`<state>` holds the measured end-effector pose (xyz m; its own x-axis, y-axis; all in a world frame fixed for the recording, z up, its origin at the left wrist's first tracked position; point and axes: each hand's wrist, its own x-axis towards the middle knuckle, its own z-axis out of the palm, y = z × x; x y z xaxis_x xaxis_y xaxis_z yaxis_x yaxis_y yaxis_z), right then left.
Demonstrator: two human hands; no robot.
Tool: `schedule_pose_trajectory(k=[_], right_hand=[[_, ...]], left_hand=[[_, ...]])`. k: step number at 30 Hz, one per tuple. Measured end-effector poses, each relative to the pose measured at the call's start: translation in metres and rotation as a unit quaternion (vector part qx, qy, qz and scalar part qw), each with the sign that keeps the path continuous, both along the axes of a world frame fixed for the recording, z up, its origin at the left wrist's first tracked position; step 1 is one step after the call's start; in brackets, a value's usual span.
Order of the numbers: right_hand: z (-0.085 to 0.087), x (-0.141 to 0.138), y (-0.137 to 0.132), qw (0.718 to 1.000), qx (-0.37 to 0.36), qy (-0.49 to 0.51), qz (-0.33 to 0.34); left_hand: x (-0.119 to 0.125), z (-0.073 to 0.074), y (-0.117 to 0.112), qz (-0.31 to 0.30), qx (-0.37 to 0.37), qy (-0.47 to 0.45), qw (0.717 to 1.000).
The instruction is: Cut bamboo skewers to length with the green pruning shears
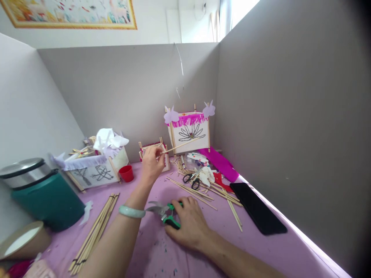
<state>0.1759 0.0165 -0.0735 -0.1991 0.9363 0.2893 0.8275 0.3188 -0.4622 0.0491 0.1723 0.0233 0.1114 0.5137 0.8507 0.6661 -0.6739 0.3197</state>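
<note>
My left hand (pixel 151 164) is raised over the pink table (pixel 179 255) and pinches one end of a thin wooden stick (pixel 182 145) that points right toward a paper lantern (pixel 189 131) with a black flower drawing and pink fringe. A pale bangle (pixel 131 211) sits on that wrist. My right hand (pixel 189 222) lies low on the table, fingers curled over green-handled cutters (pixel 166 214) whose metal jaws point left. A small wooden frame (pixel 153 148) stands just behind my left hand.
A bundle of sticks (pixel 95 231) lies at left, loose sticks (pixel 203 191) and black scissors (pixel 191 179) in the middle. A black phone (pixel 257 208) lies at right. A teal bin (pixel 40 193), red cup (pixel 126 173) and another paper lantern (pixel 92 170) stand left. Grey partitions wall the table.
</note>
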Motion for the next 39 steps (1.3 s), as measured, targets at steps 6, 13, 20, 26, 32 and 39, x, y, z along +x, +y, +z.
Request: schedule_pose_trajectory(k=[6,13,20,26,32,39], right_hand=[[0.008,0.014,0.019,0.987,0.012,0.149,-0.052],[0.02,0.016,0.021,0.922,-0.021,0.384,0.045],[0.015,0.016,0.022,0.907,-0.028,0.415,0.064],[0.015,0.015,0.022,0.904,-0.016,0.42,0.075],[0.014,0.013,0.021,0.908,0.0,0.416,0.051],[0.012,0.011,0.02,0.921,0.02,0.387,0.034]], left_hand=[[-0.029,0.016,-0.034,0.016,-0.031,-0.053,0.998],[-0.037,0.013,-0.061,0.025,-0.15,-0.127,0.98],[-0.025,0.009,-0.07,-0.032,-0.16,-0.083,0.983],[-0.014,0.001,-0.071,-0.047,-0.131,-0.048,0.989],[-0.008,-0.007,-0.071,-0.045,-0.111,-0.031,0.992],[-0.003,-0.008,-0.074,-0.033,-0.101,-0.024,0.994]])
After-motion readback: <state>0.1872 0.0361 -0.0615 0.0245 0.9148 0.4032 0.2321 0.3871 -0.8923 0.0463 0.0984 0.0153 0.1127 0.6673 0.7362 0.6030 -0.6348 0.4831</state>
